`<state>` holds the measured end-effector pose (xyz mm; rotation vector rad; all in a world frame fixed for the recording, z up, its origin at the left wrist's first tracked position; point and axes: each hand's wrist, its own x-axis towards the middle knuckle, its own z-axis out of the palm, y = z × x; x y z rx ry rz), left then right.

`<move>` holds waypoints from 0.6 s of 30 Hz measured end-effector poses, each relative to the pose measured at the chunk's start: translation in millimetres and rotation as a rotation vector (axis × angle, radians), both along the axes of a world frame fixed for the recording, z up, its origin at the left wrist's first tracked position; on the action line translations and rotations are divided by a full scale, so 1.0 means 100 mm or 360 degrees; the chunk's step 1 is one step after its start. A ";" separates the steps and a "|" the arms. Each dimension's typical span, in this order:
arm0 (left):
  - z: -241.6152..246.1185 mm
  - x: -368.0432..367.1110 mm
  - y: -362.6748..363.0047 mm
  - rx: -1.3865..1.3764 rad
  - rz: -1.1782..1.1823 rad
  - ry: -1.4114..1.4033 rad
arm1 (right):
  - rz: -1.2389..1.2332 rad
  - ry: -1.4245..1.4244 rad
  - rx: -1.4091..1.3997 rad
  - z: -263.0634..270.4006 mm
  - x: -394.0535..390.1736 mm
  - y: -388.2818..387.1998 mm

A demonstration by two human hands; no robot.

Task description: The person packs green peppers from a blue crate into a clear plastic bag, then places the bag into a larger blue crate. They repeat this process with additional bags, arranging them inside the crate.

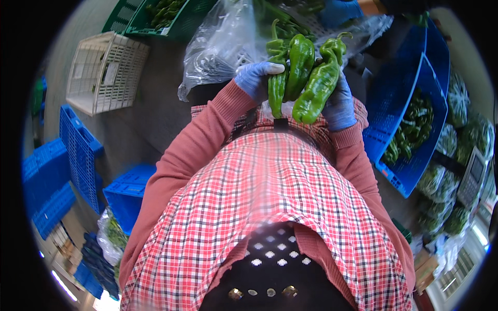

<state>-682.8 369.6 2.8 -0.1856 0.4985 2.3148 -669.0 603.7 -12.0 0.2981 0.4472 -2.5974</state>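
Note:
Both of my hands wear light blue knit gloves and hold long green peppers [299, 68] side by side in front of my lap. My left hand [253, 79] grips the narrow pepper at the left, its thumb across it. My right hand [338, 101] is closed around the wrinkled pepper [321, 85] at the right, its palm mostly behind it. A middle pepper stands between the hands; which one holds it I cannot tell. More green peppers [288, 23] lie just beyond, on a clear plastic bag [221, 42].
Another person's blue-gloved hand [340, 11] is at the far side. A blue crate [408, 132] of peppers stands at the right, beside filled bags [459, 101] and a scale [472, 177]. At the left are a white basket [116, 74], a green crate [177, 25] and blue crates [126, 198].

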 end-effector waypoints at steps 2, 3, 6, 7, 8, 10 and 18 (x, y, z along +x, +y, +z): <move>0.03 -0.02 0.19 -0.0064 -0.0152 -0.0040 | -0.0209 -0.0137 0.0049 0.02 0.11 0.07; 0.06 -0.03 0.28 -0.0099 -0.0227 -0.0057 | -0.0296 -0.0174 0.0063 0.04 0.16 0.13; 0.16 -0.06 0.63 -0.0313 -0.0358 -0.0072 | -0.0382 -0.0227 0.0165 0.13 0.34 0.36; 0.20 -0.07 0.77 -0.0404 -0.0427 -0.0073 | -0.0434 -0.0222 0.0151 0.16 0.40 0.43; 0.24 -0.07 0.90 -0.0301 -0.0472 -0.0108 | -0.0474 -0.0165 0.0106 0.18 0.46 0.50; 0.33 -0.05 1.13 -0.0491 -0.0545 0.0014 | -0.0509 -0.0114 -0.0030 0.24 0.60 0.63; 0.52 0.02 1.23 -0.0275 -0.0453 0.0240 | -0.0899 0.0441 0.0182 0.43 1.00 1.69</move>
